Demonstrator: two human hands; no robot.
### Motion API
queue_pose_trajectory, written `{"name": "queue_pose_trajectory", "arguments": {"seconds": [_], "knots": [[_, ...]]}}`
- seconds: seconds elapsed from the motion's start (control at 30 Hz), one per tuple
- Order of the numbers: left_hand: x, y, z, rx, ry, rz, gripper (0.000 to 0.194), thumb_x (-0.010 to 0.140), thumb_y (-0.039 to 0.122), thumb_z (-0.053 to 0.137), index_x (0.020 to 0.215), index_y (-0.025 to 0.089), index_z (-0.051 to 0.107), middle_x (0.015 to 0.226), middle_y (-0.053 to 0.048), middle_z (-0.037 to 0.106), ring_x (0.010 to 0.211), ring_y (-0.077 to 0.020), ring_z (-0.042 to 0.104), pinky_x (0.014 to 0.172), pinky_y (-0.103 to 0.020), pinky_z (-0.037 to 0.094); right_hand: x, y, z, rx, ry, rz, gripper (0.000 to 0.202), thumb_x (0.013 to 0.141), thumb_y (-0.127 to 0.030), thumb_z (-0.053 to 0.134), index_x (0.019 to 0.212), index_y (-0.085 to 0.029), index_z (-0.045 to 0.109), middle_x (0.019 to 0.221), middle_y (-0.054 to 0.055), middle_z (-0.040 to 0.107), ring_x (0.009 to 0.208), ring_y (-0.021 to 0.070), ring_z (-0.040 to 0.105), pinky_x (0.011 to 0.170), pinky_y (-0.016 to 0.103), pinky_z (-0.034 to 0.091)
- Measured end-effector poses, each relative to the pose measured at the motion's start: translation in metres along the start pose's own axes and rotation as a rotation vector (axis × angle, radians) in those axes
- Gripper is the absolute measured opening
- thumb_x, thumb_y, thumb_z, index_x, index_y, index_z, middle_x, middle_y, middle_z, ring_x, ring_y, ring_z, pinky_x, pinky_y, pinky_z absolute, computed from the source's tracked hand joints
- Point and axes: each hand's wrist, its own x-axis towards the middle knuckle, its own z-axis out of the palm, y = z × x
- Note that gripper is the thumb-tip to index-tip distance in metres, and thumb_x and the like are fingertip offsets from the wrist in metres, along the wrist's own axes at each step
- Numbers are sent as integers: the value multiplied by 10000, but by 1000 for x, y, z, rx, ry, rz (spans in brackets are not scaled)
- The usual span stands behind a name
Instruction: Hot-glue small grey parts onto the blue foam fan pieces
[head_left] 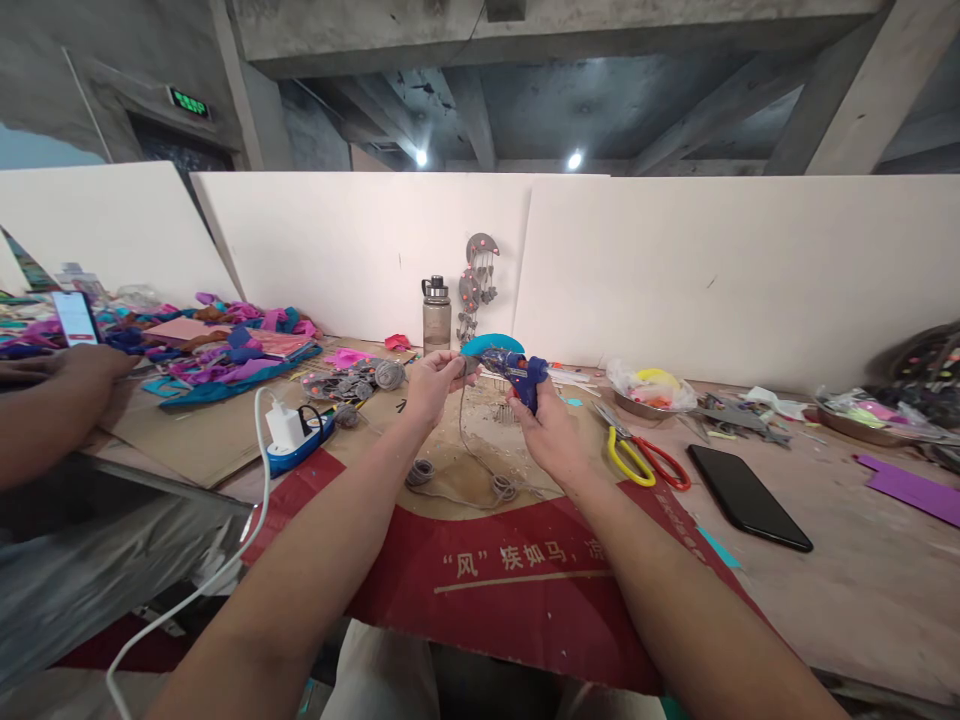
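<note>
My right hand (546, 425) is wrapped round the handle of a blue glue gun (529, 372), its nozzle pointing left. Between the fingers of my left hand (439, 385) is a teal curved piece (495, 344), crescent-like, with something grey at its left end. The nozzle is close to this piece; whether they touch I cannot tell. Grey yarn (463, 430) hangs from the left fingers down to small coils (504, 487) on the cardboard. Behind the hands, a grey crescent ornament (481, 246) with pink dots and dangling pieces stands out against the white board.
Yellow-and-red-handled scissors (634, 455) and a black phone (750, 498) lie to the right. A blue power strip (300, 445) with a white cable is on the left, near coloured fabric scraps (232, 350). A bottle (436, 318) stands behind. Another person's hand (94, 365) is far left.
</note>
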Motion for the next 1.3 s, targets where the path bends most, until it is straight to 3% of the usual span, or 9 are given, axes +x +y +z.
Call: {"name": "queue_pose_trajectory", "arguments": {"seconds": [0.47,0.6,0.73,0.8,0.9,1.0,1.07,1.17,1.3], "knots": [[2,3,-3,-71,22,-16,206,727,266,705,783,134,557,809,-61,685,770,-176,700,802,-343,561,3,8,1,98,29,11,409,856,-354,458,1236,-204,466,1073,97,643,914,240,599,822,355,456],[4,2,-5,-97,11,-46,183,748,250,690,776,137,549,784,-59,681,800,-182,702,806,-332,559,6,13,4,250,18,85,303,823,-361,480,1085,-215,519,915,54,668,722,192,596,697,323,486],[4,-1,-3,-73,19,-23,186,746,247,693,786,134,551,835,-73,689,790,-172,698,809,-354,556,15,34,14,425,-98,291,143,767,-326,521,851,-212,529,660,10,636,488,146,537,518,284,462],[1,-1,0,-40,23,3,189,735,254,698,789,136,561,822,-62,687,783,-167,694,809,-359,557,18,51,19,292,-148,363,104,740,-307,554,739,-206,527,592,23,621,492,159,563,505,287,462],[-4,1,6,2,3,31,187,718,261,702,775,140,572,797,-42,678,770,-159,686,813,-362,556,20,73,19,-99,-126,361,194,675,-291,646,583,-206,499,566,70,606,616,219,620,586,333,477],[-7,2,10,23,-17,47,174,711,256,700,762,144,576,784,-33,670,764,-153,675,819,-367,553,16,81,11,-307,9,353,240,634,-304,703,596,-188,496,764,171,633,935,337,603,753,432,454],[-8,0,12,42,-12,66,165,708,252,700,758,150,580,764,-21,658,756,-145,662,816,-364,553,15,74,6,-361,84,307,216,689,-334,656,669,-180,507,879,198,618,1035,350,555,807,452,427],[-9,-5,15,102,-1,115,144,706,245,698,762,164,593,755,-7,644,728,-130,636,800,-345,546,18,50,9,-106,57,245,167,781,-353,521,738,-198,479,812,92,602,878,243,587,789,393,439],[-13,-11,18,288,-5,213,78,720,197,678,788,186,640,802,-22,661,750,-143,624,804,-301,504,22,17,33,643,52,203,263,720,-384,573,872,-225,428,905,10,601,869,152,584,830,326,450]]}}
